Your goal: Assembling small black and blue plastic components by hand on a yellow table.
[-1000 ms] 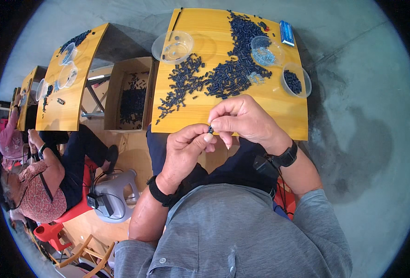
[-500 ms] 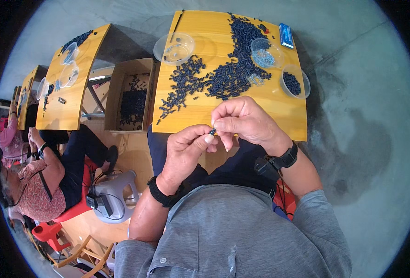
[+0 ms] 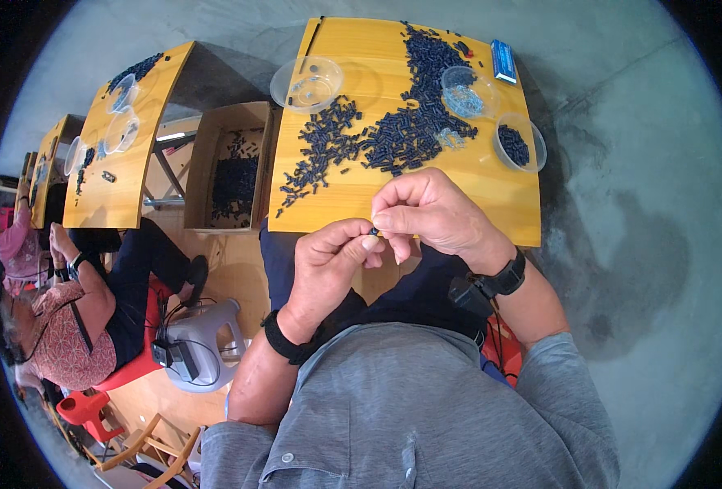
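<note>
Head view: our left hand (image 3: 328,265) pinches a small dark piece (image 3: 374,232) near the smooth wooden bench's (image 3: 499,208) edge; our right hand (image 3: 430,216) closes fingertips against it, any grip hidden. Beyond lie heaped stubby dark cylinders (image 3: 406,134) and round, clear bowls (image 3: 328,91).

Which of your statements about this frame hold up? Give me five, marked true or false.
1. The left hand and right hand meet at a small dark piece. True.
2. The blue box lies at the near left corner of the table. False: it lies by the far right corner.
3. A cardboard box left of the table holds dark pieces. True.
4. The clear tub at the table's right edge is empty. False: it contains dark pieces.
5. Both wrists wear dark bands. True.
</note>
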`<state>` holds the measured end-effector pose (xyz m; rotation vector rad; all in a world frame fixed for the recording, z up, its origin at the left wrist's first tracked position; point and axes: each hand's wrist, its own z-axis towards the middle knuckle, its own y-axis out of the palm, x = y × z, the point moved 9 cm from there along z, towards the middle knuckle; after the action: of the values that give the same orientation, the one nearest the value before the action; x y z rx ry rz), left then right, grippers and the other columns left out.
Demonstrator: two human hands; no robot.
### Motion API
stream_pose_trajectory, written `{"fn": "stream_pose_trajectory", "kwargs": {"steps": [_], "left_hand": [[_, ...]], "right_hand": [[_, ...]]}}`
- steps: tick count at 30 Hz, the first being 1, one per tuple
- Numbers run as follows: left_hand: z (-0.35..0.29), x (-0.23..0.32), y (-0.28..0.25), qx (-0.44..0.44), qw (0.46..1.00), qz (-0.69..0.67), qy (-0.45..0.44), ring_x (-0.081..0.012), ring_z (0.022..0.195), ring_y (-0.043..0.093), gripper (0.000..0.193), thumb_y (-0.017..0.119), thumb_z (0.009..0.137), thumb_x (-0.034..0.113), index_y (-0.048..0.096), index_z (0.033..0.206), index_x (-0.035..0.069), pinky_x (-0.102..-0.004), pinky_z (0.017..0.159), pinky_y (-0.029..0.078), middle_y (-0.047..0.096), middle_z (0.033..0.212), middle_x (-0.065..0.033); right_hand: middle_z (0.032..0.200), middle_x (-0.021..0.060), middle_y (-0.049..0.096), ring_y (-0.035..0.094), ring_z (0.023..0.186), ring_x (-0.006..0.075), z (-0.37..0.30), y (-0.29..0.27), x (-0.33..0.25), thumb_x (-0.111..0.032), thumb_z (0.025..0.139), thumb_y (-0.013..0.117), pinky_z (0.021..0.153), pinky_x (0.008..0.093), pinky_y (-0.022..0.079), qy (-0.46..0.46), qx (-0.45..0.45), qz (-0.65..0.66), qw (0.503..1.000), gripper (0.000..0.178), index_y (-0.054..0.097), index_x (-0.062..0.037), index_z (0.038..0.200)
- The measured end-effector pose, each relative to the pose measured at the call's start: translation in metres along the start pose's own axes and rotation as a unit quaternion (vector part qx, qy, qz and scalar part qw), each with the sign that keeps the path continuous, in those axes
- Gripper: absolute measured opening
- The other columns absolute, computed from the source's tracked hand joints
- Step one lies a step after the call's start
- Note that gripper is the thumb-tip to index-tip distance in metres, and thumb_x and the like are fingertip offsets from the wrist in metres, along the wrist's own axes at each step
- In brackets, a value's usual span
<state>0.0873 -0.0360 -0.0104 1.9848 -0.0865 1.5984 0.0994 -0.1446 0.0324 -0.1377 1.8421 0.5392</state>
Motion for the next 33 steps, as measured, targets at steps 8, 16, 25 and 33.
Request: {"fn": "stream_pose_trajectory", "kwargs": {"steps": [8, 16, 25, 33], "left_hand": [[-0.001, 0.002, 0.002, 0.003, 0.999, 0.042, 0.008, -0.0087, 0.069, 0.059, 0.012, 0.057, 0.089, 0.001, 0.063, 0.098, -0.004, -0.0224, 0.063, 0.05, 0.065, 0.08, -0.0056], [-0.001, -0.002, 0.005, 0.028, 0.999, 0.028, -0.02, -0.0083, 0.069, 0.059, 0.013, 0.053, 0.091, 0.002, 0.064, 0.097, -0.003, -0.0222, 0.062, 0.05, 0.065, 0.079, -0.0049], [0.002, 0.007, 0.012, 0.013, 0.999, 0.029, -0.024, -0.0098, 0.067, 0.06, 0.014, 0.053, 0.092, 0.007, 0.063, 0.096, -0.002, -0.023, 0.061, 0.05, 0.066, 0.08, -0.0058], [0.003, 0.01, 0.015, 0.008, 0.999, 0.027, -0.019, -0.011, 0.064, 0.061, 0.015, 0.053, 0.092, 0.01, 0.063, 0.094, -0.001, -0.0226, 0.057, 0.049, 0.066, 0.08, -0.0064]], "right_hand": [[0.072, 0.0056, 0.063, 0.057, 0.053, 0.0066, 0.003, -0.002, 0.015, -0.008, 0.088, 0.06, 0.048, 0.0192, 0.047, 0.011, 0.018, -0.005, 1.0, 0.012, 0.061, 0.004, 0.087], [0.076, 0.0065, 0.062, 0.05, 0.051, 0.005, 0.002, -0.004, 0.031, -0.008, 0.088, 0.059, 0.049, 0.0198, 0.044, 0.016, 0.024, 0.092, 0.995, 0.011, 0.061, 0.0027, 0.092], [0.066, 0.0015, 0.059, 0.05, 0.049, 0.0039, -0.005, -0.006, 0.005, -0.014, 0.089, 0.059, 0.045, 0.0179, 0.039, -0.005, 0.068, -0.035, 0.997, 0.016, 0.064, 0.001, 0.086], [0.064, 0.0002, 0.057, 0.05, 0.049, 0.0043, -0.004, -0.01, 0.01, -0.015, 0.09, 0.059, 0.044, 0.0174, 0.039, -0.005, 0.066, 0.01, 0.998, 0.017, 0.064, 0.0013, 0.086]]}}
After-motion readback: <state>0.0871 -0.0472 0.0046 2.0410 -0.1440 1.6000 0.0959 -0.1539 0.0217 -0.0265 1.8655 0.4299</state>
